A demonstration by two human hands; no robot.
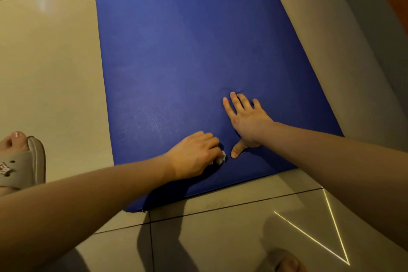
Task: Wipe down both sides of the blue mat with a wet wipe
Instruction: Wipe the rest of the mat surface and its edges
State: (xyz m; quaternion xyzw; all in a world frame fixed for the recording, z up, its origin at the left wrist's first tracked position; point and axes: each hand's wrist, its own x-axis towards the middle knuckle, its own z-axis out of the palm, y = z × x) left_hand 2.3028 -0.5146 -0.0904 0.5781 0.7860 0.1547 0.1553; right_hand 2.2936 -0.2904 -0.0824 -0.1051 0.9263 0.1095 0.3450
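Forearms reach in from the lower edge toward the blue mat, which lies flat on the tiled floor and runs away from the person. On the mat's near end the left hand has its fingers curled round a crumpled wet wipe and presses it down. Just beside it the right hand lies flat on the mat, fingers straight and spread, holding nothing.

To do this well, I would let the right palm pin the mat so it cannot creep. A small pucker at its fingertips suggests the mat rucks easily. Overlapping strokes with a firm, even press, worked from the near end outward, should leave no strip missed.

Most of the wipe is buried under the fingers — only a white corner shows. The mat's far end is cut off, its underside is unseen, and its near left corner sits in arm shadow. A faint sheen left of the wipe may be dampness — I cannot tell. A sandal left of the mat is partly cropped.
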